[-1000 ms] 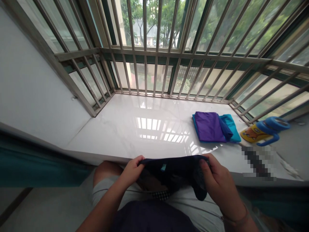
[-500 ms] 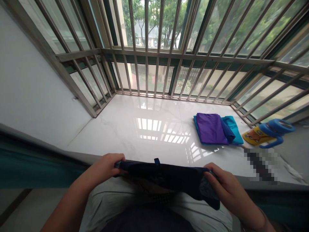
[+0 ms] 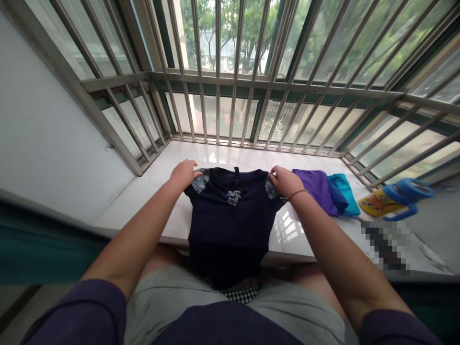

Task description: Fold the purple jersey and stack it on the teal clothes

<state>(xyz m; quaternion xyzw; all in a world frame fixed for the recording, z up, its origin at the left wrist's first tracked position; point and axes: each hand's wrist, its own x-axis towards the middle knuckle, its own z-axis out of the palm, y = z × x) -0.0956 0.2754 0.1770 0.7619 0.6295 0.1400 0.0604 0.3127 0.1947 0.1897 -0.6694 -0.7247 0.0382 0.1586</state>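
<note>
A dark navy short-sleeved T-shirt point(image 3: 232, 220) is spread between my hands, its neckline toward the window and its lower end hanging over the sill's front edge toward my lap. Grey patterned patches mark its shoulders, and a small grey print sits below the neck. My left hand point(image 3: 184, 175) pinches the left shoulder. At the opposite shoulder, my right hand point(image 3: 286, 181) has its fingers closed on the cloth. Just beyond the right hand lies a folded purple garment point(image 3: 316, 189), with a folded teal garment point(image 3: 347, 191) partly under it.
The white glossy window sill point(image 3: 140, 206) is enclosed by metal bars point(image 3: 233, 110). On its right lies a blue and yellow cup with a handle point(image 3: 395, 199). A pixelated dark object point(image 3: 384, 247) is near the right front edge. A wall point(image 3: 53, 120) rises on the left.
Both hands have moved forward over the sill, carrying the T-shirt's shoulders toward the window. The shirt, bunched and low before, is now opened out with its front showing.
</note>
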